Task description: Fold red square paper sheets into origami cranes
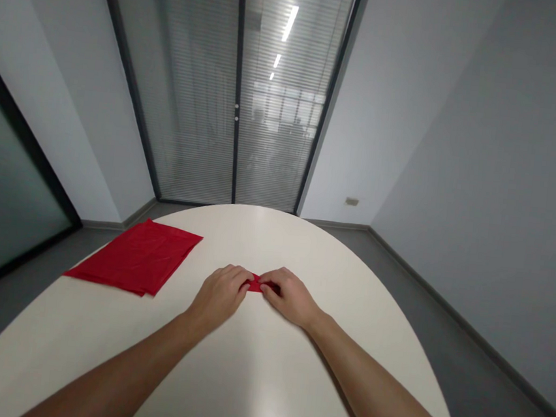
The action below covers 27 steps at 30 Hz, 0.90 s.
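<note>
A small folded piece of red paper (254, 283) lies on the white table (252, 376), mostly covered by my hands. My left hand (220, 293) rests on its left side with fingers curled down onto it. My right hand (288, 296) covers its right side, fingers bent and pinching the paper's edge. The two hands meet fingertip to fingertip over the paper. Only a small red tip shows between them.
A stack of flat red sheets (138, 255) lies on the table to the far left of my hands. The table's rounded far edge (258, 209) faces glass doors with blinds. Grey floor surrounds the table.
</note>
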Tool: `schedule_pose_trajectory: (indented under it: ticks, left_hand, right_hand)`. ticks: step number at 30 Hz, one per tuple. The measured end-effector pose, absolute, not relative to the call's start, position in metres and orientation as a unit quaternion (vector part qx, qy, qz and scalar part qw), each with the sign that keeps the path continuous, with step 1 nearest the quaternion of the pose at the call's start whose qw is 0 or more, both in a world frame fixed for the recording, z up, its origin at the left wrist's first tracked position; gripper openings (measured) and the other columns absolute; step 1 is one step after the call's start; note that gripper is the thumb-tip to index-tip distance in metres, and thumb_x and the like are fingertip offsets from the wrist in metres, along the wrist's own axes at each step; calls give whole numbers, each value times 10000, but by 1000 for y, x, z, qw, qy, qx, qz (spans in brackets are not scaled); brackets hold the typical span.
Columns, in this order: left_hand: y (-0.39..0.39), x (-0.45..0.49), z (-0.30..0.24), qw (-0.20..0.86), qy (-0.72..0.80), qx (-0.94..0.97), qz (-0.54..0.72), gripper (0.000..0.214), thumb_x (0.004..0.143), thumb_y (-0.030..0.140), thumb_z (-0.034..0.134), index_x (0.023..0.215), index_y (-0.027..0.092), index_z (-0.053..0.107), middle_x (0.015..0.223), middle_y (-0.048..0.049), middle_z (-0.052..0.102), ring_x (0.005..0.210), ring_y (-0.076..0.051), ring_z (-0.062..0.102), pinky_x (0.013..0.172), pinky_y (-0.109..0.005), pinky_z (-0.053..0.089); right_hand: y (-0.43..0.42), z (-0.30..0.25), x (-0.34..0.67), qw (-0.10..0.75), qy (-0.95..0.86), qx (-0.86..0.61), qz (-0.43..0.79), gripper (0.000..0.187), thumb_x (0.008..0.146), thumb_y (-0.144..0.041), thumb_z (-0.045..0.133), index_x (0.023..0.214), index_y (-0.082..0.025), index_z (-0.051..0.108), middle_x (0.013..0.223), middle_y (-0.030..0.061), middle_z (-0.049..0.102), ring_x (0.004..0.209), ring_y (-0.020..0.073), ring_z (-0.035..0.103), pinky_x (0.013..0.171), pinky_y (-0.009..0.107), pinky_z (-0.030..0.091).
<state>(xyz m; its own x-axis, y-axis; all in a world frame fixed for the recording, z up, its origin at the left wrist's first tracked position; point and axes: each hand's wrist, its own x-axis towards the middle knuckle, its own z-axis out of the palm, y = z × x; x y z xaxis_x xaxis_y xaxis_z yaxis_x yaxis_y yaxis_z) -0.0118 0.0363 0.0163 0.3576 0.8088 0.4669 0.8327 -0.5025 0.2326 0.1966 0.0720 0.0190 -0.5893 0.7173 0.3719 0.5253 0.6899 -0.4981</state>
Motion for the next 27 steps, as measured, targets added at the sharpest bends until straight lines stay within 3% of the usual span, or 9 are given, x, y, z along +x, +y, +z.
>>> schedule_pose_trajectory:
  ticks: [13,21,27]
  left_hand:
    - [37,-14,13,11,-491,-823,-287,211,886,160,604,1088,218,620,1054,-51,692,974,-237,613,853,-381,489]
    - [36,-13,14,-1,-494,-825,-274,199,880,136,616,1062,215,629,1022,-41,698,953,-230,621,828,-365,489]
    - [36,-13,17,2,-490,-831,-263,132,893,133,595,973,217,658,965,-38,708,922,-223,624,814,-360,489]
  right_hand:
    - [73,16,197,279,-853,-400,185,207,954,-222,544,1027,-221,737,917,42,736,858,190,628,796,314,478]
    - [72,17,196,261,-863,-403,159,134,875,-184,645,975,-230,722,847,17,700,804,176,603,747,289,450]
    - [72,19,198,257,-869,-398,142,104,896,-185,635,964,-221,706,842,25,683,779,165,611,731,276,445]
